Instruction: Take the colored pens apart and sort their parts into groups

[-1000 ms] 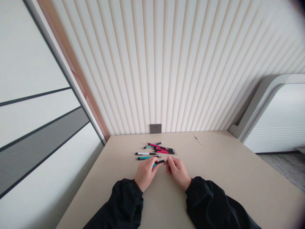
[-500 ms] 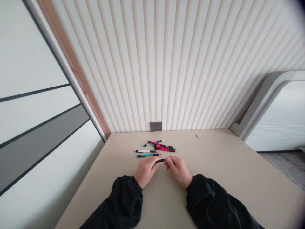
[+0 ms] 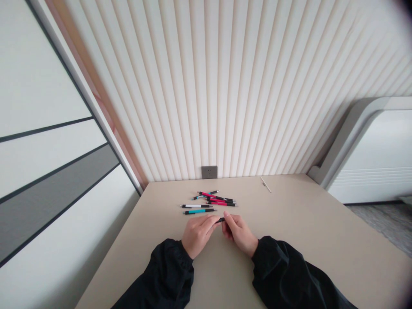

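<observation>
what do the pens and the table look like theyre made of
Pens: apparently plastic, with solid pink, teal and white barrels and black ends that could be rubbery grips; too small to tell.
Table: smooth matte beige top with no grain or glare, probably laminate or painted board.
Both hands hold a black pen part.

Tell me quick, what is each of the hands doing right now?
Left hand: closed on one end of a slim black pen.
Right hand: closed, fingertips pinching the other end of the same pen.
</observation>
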`<state>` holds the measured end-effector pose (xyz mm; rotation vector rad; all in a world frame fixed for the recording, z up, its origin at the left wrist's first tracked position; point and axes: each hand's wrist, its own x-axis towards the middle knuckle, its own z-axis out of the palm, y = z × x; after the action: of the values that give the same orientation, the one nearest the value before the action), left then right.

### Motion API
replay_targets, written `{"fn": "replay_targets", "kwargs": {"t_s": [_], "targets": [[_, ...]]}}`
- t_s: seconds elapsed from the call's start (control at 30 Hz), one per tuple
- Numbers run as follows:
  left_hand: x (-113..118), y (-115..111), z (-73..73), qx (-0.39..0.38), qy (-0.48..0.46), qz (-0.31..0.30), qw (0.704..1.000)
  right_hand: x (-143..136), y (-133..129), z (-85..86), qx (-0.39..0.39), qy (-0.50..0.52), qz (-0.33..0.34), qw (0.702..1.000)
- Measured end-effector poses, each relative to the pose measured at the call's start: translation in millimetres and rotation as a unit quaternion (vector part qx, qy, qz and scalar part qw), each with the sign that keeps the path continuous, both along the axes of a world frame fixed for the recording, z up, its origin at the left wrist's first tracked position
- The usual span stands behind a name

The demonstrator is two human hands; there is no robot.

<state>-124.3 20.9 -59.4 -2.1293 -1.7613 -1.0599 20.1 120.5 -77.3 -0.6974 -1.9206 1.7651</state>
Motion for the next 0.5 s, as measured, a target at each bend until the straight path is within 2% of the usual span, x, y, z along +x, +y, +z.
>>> {"fn": "replay_targets", "kwargs": {"t_s": [0.17, 0.3, 0.5], "targets": [[0, 0, -0.9, -0.009, 0.002, -0.009, 1.0, 3, 2, 3.5, 0.059, 0.002, -0.001, 0.998], [-1, -1, -2.9, -0.029, 0.012, 0.008, 0.999, 8, 3, 6.6, 0.126, -0.003, 0.014, 0.992], [-1, 0, -4.9, -0.052, 0.022, 0.033, 0.998, 11, 7, 9.6, 0.277, -0.003, -0.002, 0.961]]}}
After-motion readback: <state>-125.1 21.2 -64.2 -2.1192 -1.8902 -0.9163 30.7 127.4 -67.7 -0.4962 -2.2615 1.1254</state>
